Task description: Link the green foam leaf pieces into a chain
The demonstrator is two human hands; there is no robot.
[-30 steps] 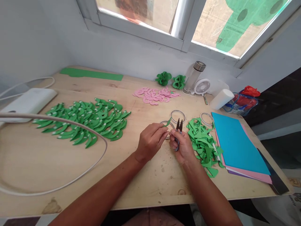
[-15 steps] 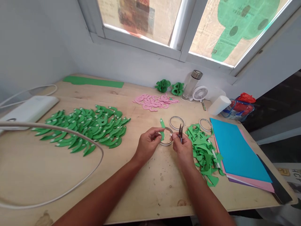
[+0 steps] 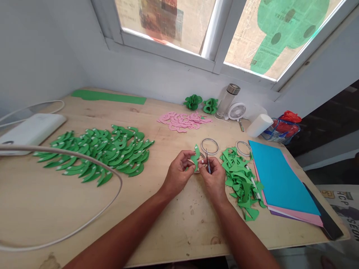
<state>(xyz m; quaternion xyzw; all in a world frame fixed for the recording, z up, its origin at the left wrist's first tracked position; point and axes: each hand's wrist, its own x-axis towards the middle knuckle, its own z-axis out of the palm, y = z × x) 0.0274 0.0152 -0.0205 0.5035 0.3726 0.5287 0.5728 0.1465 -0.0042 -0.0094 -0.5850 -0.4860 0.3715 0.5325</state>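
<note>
A curved green paper cutout (image 3: 196, 152) with small white tape pieces on it is pinched between the thumb and fingers of my left hand (image 3: 181, 168). My right hand (image 3: 213, 179) is closed round a small pair of scissors (image 3: 208, 163), blades pointing up and away. At its thumb and fingertip shows a small white piece of tape (image 3: 202, 161), close to the cutout. Under both hands lies a tape roll, mostly hidden. To the left spreads a large pile of similar green cutouts (image 3: 112, 151), many bearing white tape pieces.
Tape rolls (image 3: 209, 146) and green paper scraps (image 3: 242, 181) lie right of my hands, beside blue paper (image 3: 280, 179). Pink cutouts (image 3: 183, 121), green paper balls (image 3: 193, 101), a bottle (image 3: 228, 101) and a fan (image 3: 237, 110) stand behind. A cable (image 3: 122, 185) loops at left.
My right hand has moved left, bringing the scissors and the small tape piece nearer the green cutout. The cutout is held more upright, and the hands cover more of the tape roll.
</note>
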